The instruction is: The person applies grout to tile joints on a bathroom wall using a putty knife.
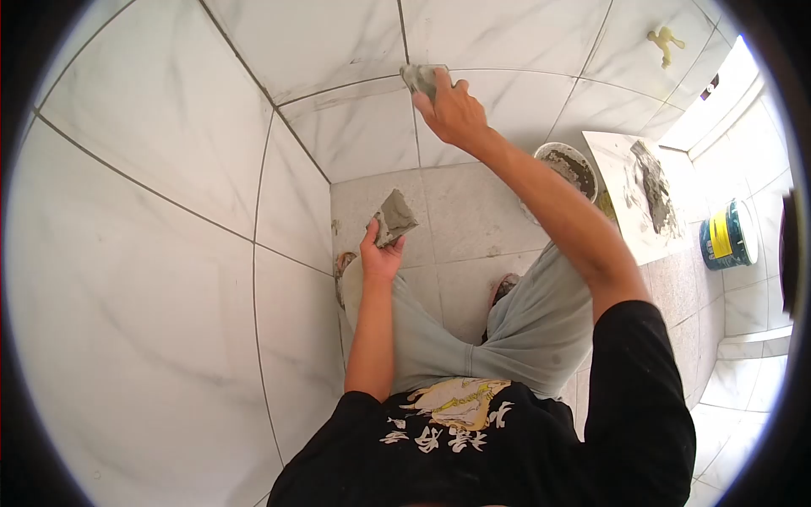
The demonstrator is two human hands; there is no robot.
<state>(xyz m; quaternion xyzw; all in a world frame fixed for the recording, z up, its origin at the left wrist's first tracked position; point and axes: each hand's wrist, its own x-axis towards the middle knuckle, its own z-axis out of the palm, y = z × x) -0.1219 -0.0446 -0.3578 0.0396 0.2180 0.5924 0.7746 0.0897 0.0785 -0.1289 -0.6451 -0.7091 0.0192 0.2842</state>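
My left hand (pixel 384 253) holds a small board (pixel 395 217) with grey paste spread on its upper face, above the tiled floor. Up at the tiled wall (pixel 338 127), my right hand (pixel 453 108) grips a flat, grey-smeared scraper (pixel 427 78). The scraper lies against the wall where a vertical and a horizontal joint meet. My right fingers are bent over it, and its handle, if any, is hidden.
Right of my right forearm stands a white bucket (pixel 568 152) with grey paste inside. Beside it lies a white board (pixel 617 186) with a grey heap. Farther right is a dark green bucket (pixel 728 235) with a yellow label. Yellowish pipe fittings (pixel 666 44) are on the wall.
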